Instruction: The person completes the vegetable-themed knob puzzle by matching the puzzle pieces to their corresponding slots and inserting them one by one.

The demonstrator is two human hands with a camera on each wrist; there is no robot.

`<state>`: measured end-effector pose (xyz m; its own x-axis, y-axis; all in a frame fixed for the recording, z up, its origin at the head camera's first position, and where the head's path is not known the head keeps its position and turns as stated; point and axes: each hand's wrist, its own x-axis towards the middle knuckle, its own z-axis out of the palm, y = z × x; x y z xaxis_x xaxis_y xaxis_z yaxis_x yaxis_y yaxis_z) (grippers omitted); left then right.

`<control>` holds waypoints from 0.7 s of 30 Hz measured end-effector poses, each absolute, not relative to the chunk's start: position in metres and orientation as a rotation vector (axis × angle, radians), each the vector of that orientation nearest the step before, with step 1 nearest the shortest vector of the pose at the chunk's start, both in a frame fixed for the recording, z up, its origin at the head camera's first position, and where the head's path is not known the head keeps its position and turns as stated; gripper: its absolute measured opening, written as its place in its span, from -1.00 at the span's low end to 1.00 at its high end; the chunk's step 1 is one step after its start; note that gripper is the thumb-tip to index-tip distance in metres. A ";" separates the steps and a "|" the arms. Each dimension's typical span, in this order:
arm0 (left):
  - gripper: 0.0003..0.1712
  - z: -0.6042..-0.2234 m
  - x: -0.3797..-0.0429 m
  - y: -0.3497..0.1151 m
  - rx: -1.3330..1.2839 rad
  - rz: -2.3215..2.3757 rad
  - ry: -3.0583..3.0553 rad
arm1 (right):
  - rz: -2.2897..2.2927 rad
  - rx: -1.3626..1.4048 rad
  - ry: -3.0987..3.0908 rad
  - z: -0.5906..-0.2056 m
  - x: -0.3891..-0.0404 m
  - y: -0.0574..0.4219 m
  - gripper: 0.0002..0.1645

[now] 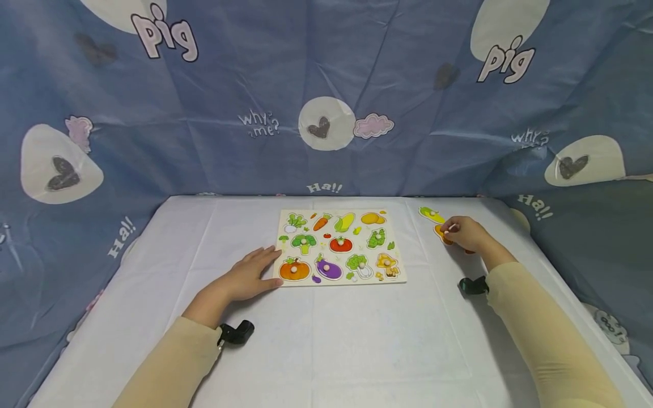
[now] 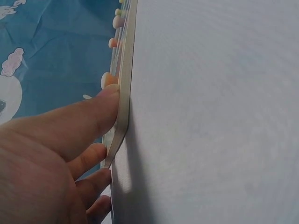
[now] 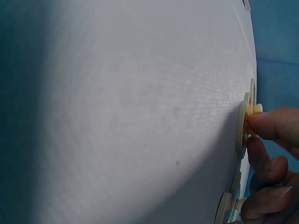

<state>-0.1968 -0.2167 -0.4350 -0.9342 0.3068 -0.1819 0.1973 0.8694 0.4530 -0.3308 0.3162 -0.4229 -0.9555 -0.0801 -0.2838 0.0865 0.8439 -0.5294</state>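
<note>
One orange piece (image 1: 440, 233) pinched by right hand (image 1: 466, 233), board (image 1: 338, 256) touching left hand (image 1: 247, 275)

Tabletop (image 1: 352, 345): white cloth cover (image 1: 398, 323) | far centre: wooden vegetable knob-puzzle board (image 1: 326, 228), lying flat | far right: loose corn piece (image 1: 427, 213), orange piece (image 1: 441, 233) just nearer, another piece (image 1: 469, 251) mostly hidden

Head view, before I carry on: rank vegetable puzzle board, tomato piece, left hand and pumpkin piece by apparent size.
Largest to smallest:
1. Vegetable puzzle board
2. Left hand
3. Pumpkin piece
4. Tomato piece
</note>
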 end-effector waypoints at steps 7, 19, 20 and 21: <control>-0.06 -0.434 -0.196 -0.217 0.365 0.631 2.795 | -0.735 -0.046 2.773 -0.422 -0.330 0.314 -0.81; -0.08 -0.433 -0.197 -0.218 0.382 0.647 2.794 | -0.810 -0.182 2.727 -0.420 -0.325 0.311 -0.83; -0.08 -0.433 -0.197 -0.218 0.382 0.647 2.794 | -0.807 -0.198 2.731 -0.419 -0.324 0.309 -0.83; -0.08 -0.434 -0.197 -0.218 0.382 0.646 2.793 | -0.804 -0.211 2.737 -0.418 -0.323 0.308 -0.83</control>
